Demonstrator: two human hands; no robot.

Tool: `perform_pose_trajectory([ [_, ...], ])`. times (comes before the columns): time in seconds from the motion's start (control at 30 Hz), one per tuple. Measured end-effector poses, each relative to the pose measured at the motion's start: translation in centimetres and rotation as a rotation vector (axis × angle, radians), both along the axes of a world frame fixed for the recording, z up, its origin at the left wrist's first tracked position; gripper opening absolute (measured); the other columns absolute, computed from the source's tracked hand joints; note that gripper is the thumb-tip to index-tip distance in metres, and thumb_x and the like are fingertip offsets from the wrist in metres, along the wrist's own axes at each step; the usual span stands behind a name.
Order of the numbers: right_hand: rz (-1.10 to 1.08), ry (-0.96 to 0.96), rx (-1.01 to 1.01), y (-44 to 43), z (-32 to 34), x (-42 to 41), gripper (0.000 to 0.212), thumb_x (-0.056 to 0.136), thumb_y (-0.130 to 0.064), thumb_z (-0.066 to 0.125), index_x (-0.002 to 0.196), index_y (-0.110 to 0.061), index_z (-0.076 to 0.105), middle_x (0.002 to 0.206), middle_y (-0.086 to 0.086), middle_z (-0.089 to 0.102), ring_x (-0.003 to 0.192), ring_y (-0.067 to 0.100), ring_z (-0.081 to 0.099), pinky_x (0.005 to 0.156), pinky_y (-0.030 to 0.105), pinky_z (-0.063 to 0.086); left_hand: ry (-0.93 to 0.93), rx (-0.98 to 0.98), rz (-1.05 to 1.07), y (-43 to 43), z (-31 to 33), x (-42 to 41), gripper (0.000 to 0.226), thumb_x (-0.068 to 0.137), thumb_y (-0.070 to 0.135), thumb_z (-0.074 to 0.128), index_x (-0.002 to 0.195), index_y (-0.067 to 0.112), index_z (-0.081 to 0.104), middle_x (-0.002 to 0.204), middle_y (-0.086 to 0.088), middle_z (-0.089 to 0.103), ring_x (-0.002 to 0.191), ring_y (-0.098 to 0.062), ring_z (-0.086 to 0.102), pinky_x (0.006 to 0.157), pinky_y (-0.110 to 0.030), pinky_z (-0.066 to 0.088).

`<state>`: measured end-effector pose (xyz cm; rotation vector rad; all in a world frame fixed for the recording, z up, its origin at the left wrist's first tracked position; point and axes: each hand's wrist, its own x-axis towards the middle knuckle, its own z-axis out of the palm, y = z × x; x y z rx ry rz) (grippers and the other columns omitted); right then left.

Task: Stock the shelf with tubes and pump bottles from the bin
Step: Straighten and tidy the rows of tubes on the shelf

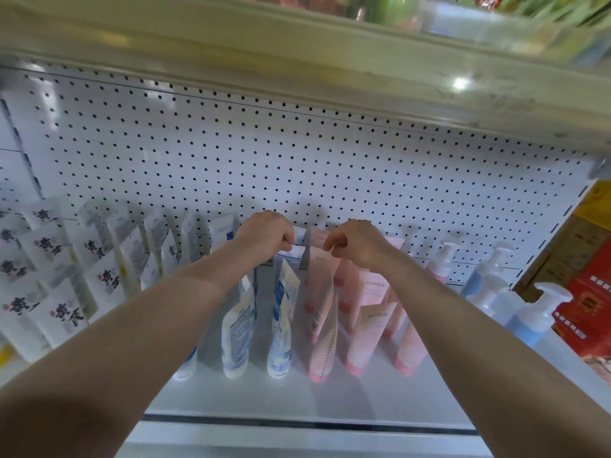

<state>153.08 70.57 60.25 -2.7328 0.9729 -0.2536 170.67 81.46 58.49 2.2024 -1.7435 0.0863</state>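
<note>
Both my arms reach deep into the white shelf [317, 401]. My left hand [264, 234] pinches the top of a blue-and-white tube [289, 259] in the back row. My right hand [355, 242] pinches the crimped top of a pink tube [319, 279] right beside it. Several more blue-and-white tubes [236, 338] stand cap-down in rows on the left of centre. More pink tubes [367, 328] stand cap-down on the right of centre. Pump bottles [529, 320] with blue or pink liquid stand at the right end. The bin is out of view.
White boxes with black characters [62, 292] fill the shelf's left part. A perforated white back panel [297, 153] closes the rear. Another shelf [330, 61] hangs low overhead. Red and brown cartons [588, 292] stand on the right.
</note>
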Motion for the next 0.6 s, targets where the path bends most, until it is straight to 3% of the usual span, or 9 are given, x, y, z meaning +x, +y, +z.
perform_pose_trajectory([
  [0.3, 0.001, 0.009, -0.022, 0.5, 0.2, -0.2, 0.024, 0.085, -0.010, 0.064, 0.099, -0.025, 0.074, 0.091, -0.008, 0.061, 0.093, 0.014, 0.061, 0.085, 0.028, 0.050, 0.012, 0.000, 0.012, 0.7, 0.0, -0.1, 0.013, 0.086, 0.020, 0.069, 0.097, 0.023, 0.075, 0.098, 0.004, 0.071, 0.093, -0.018, 0.065, 0.085, -0.036, 0.053],
  [0.47, 0.010, -0.092, -0.044, 0.9, 0.4, -0.9, 0.023, 0.088, -0.008, 0.063, 0.099, -0.025, 0.075, 0.092, -0.009, 0.059, 0.087, 0.010, 0.055, 0.083, 0.025, 0.047, 0.041, 0.001, -0.009, 1.5, 0.1, 0.0, 0.024, 0.089, 0.012, 0.064, 0.111, 0.020, 0.071, 0.111, 0.002, 0.069, 0.105, -0.018, 0.062, 0.091, -0.029, 0.047],
  [0.6, 0.017, -0.120, -0.040, 2.0, 0.9, -1.4, 0.025, 0.088, -0.006, 0.060, 0.095, -0.025, 0.075, 0.093, -0.006, 0.063, 0.088, 0.013, 0.060, 0.081, 0.024, 0.048, 0.053, -0.037, -0.020, 2.4, 0.3, -0.1, 0.027, 0.090, 0.009, 0.062, 0.113, 0.021, 0.070, 0.114, 0.001, 0.067, 0.108, -0.019, 0.059, 0.090, -0.029, 0.044],
])
